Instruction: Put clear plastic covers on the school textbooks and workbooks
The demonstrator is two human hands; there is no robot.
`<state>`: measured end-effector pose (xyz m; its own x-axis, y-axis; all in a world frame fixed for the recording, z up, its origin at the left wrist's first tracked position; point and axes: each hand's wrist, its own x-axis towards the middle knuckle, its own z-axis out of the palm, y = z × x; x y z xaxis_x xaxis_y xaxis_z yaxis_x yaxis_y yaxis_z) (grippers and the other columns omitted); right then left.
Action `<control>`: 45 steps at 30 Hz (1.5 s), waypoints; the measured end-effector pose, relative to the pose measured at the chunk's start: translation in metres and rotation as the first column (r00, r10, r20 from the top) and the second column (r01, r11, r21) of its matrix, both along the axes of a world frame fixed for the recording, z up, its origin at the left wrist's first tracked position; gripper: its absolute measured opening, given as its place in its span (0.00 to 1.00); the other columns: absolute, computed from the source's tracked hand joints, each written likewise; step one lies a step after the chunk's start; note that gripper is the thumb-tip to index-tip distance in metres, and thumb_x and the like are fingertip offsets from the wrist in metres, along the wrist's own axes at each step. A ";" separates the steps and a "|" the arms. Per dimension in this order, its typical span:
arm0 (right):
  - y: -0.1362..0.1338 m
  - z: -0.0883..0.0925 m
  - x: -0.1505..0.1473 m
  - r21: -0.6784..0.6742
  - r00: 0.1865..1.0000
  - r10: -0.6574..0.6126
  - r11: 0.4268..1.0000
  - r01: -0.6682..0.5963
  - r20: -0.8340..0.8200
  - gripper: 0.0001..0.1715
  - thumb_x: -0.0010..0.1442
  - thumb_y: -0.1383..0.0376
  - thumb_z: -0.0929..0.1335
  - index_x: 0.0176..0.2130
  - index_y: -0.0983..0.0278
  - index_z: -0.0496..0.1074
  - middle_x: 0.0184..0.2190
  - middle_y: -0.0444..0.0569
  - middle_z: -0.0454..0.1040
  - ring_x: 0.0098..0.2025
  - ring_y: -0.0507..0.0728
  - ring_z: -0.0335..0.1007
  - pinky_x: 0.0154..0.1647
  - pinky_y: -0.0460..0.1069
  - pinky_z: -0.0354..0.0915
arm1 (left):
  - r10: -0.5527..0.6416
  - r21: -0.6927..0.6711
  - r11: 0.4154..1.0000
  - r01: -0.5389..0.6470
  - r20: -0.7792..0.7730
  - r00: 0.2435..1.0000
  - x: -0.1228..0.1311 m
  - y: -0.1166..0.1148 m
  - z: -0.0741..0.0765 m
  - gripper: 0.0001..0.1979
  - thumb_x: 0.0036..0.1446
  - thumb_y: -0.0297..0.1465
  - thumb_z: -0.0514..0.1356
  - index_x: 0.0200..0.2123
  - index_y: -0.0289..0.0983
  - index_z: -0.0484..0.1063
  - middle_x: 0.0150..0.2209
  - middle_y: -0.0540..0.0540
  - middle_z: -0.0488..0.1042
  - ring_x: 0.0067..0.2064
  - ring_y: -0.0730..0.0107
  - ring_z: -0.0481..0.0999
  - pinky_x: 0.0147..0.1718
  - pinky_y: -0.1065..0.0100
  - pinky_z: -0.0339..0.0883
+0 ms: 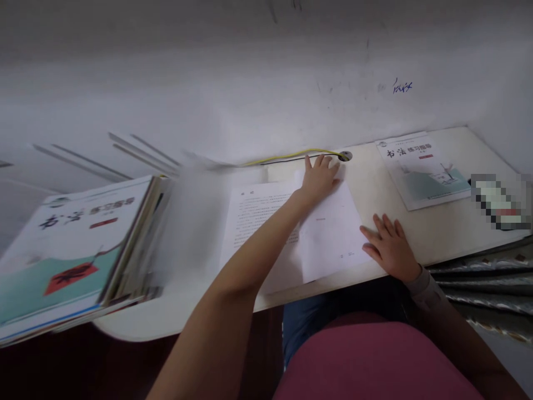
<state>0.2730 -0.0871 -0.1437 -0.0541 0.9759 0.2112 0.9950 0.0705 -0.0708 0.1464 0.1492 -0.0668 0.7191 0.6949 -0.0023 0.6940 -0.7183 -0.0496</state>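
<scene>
An opened booklet of white printed pages (333,233) lies on the white desk in front of me. My left hand (320,179) rests on the top of its right page, fingers spread, the forearm crossing over the left page and hiding part of its text. Beside the lower right edge of that page, my right hand (389,247) lies on the desk with its fingers apart, the fingertips at the paper's edge. Neither hand grips anything.
A stack of books (79,244) stands at the left. Another calligraphy workbook (422,169) lies at the right, near a pixelated object (499,203). Along the wall, a yellow cable (291,154) runs into a round desk hole (345,156).
</scene>
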 end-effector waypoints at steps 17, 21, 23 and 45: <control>0.017 -0.001 0.052 -0.091 0.998 0.065 0.994 -0.062 0.021 0.38 0.63 0.46 0.57 0.63 0.65 0.57 0.66 0.65 0.51 0.67 0.68 0.45 0.62 0.63 0.49 | 0.115 -0.124 0.988 -0.095 0.170 0.979 -0.097 -0.143 -0.052 0.31 0.62 0.47 0.50 0.64 0.40 0.55 0.69 0.37 0.44 0.68 0.39 0.35 0.59 0.42 0.52; 0.016 -0.003 0.052 -0.091 0.998 0.055 0.994 -0.053 0.026 0.38 0.64 0.46 0.57 0.64 0.64 0.55 0.66 0.62 0.50 0.68 0.67 0.42 0.63 0.64 0.48 | 0.115 -0.087 0.991 -0.100 0.188 0.975 -0.087 -0.140 -0.052 0.31 0.61 0.47 0.52 0.64 0.38 0.56 0.68 0.35 0.46 0.68 0.38 0.36 0.59 0.41 0.53; 0.016 -0.003 0.052 -0.092 0.998 0.049 0.995 -0.046 0.031 0.38 0.64 0.46 0.57 0.64 0.64 0.55 0.66 0.62 0.50 0.68 0.67 0.43 0.63 0.63 0.48 | 0.141 -0.067 0.989 -0.132 0.158 0.977 -0.082 -0.142 -0.052 0.31 0.62 0.46 0.52 0.63 0.36 0.57 0.68 0.33 0.46 0.67 0.35 0.39 0.58 0.39 0.53; 0.016 -0.002 0.052 -0.111 0.998 0.051 0.993 -0.046 0.039 0.38 0.64 0.46 0.57 0.64 0.65 0.56 0.67 0.63 0.49 0.68 0.68 0.43 0.63 0.63 0.48 | -0.117 -0.130 0.984 0.126 0.074 0.990 -0.067 -0.153 -0.058 0.32 0.64 0.49 0.44 0.65 0.38 0.51 0.66 0.41 0.52 0.68 0.48 0.47 0.60 0.33 0.41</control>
<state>0.3247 -0.0708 -0.1461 -0.1082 0.9892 0.0991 0.9929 0.1126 -0.0394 0.0789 -0.0040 -0.1245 0.7996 0.5993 -0.0390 0.6000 -0.7943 0.0956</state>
